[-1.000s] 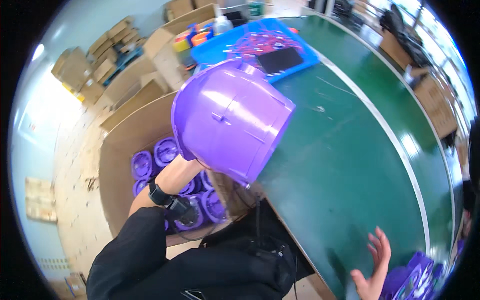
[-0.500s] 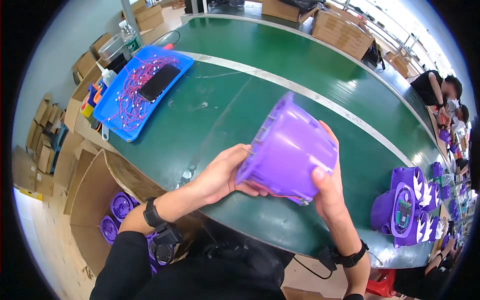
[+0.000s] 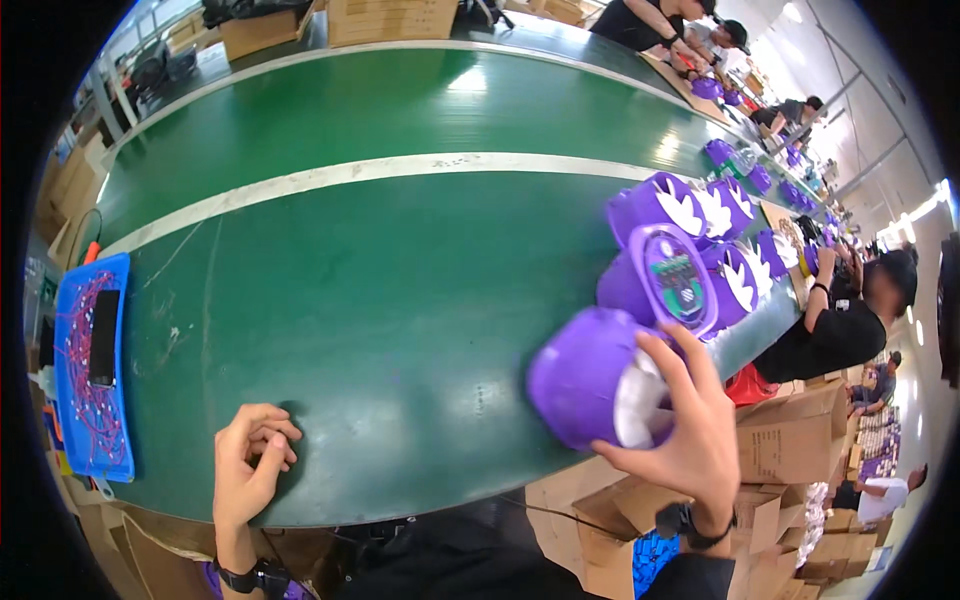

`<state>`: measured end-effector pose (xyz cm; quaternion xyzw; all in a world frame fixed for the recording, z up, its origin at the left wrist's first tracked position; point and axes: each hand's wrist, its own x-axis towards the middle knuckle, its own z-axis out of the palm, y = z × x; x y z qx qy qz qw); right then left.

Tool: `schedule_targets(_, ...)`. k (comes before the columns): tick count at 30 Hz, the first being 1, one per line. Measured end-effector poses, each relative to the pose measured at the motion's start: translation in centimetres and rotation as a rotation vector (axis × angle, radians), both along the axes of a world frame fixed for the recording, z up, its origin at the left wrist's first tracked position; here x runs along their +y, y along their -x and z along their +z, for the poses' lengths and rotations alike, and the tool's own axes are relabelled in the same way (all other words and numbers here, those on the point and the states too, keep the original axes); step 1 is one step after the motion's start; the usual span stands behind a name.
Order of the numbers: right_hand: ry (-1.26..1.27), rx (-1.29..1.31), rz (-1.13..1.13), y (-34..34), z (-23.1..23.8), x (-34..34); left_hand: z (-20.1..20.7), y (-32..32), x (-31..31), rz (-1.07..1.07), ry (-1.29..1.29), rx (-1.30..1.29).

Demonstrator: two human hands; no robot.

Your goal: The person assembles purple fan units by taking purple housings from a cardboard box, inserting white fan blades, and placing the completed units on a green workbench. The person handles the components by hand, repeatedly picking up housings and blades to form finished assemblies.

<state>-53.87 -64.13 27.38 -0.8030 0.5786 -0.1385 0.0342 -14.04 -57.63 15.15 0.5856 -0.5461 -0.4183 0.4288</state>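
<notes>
My right hand (image 3: 690, 430) grips a rounded purple plastic housing (image 3: 578, 378) at the right of the green table, thumb and fingers spread around its white-faced end. The housing is tilted and slightly blurred; the palm hides part of the white face. Just beyond it stands another purple housing whose oval panel (image 3: 678, 280) shows a green circuit board. More purple housings with white petal-shaped pieces (image 3: 680, 207) are grouped behind. Over the table's near left part, my left hand (image 3: 250, 462) is loosely closed, its fingers curled with nothing visible in them.
At the far left of the green table (image 3: 380, 290) lies a blue tray (image 3: 126, 400) with pink wires and a black phone (image 3: 104, 338). Cardboard boxes (image 3: 610, 520) stand below the near edge. Co-workers (image 3: 850, 310) sit and stand along the right side.
My view has turned right. The left hand has come off the purple housing both hands held; only my right hand grips a purple housing now, farther right beside the group.
</notes>
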Motion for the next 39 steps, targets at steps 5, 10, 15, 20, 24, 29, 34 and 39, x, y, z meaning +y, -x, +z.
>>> schedule_targets(5, -0.109, -0.079, -0.313, 3.5, -0.6, 3.8, 0.1, -0.3, 0.2, 0.003, 0.039, -0.119)
schedule_targets(10, 0.031, -0.026, -0.395, 6.8, -2.6, 1.8, 0.4, 0.4, -0.1, -0.007, 0.058, -0.147)
schedule_targets(15, 0.125, -0.119, -0.24, 11.8, -3.6, -1.3, -0.6, 0.8, 0.4, -0.001, 0.084, -0.116)
schedule_targets(20, 0.192, -0.033, -0.081, 11.7, -4.3, -4.2, -0.2, -0.3, 1.4, 0.051, 0.1, -0.09)
schedule_targets(24, 0.571, 0.319, -0.144, 8.4, -4.5, -0.7, 2.1, -5.0, 5.0, 0.013, 0.122, -0.219)
schedule_targets(29, 0.054, -0.217, 0.381, 0.9, -8.6, 1.5, 1.4, -12.6, 19.5, 0.753, 0.383, 0.199)
schedule_targets(34, -0.163, -0.153, 0.441, -6.7, -10.1, -1.4, -17.2, -17.9, 37.9, 1.102, -0.234, -0.681)
schedule_targets(39, -0.212, -0.057, 0.426, -8.1, -9.4, -2.9, -22.6, -10.8, 37.1, 0.233, -0.94, 0.155)
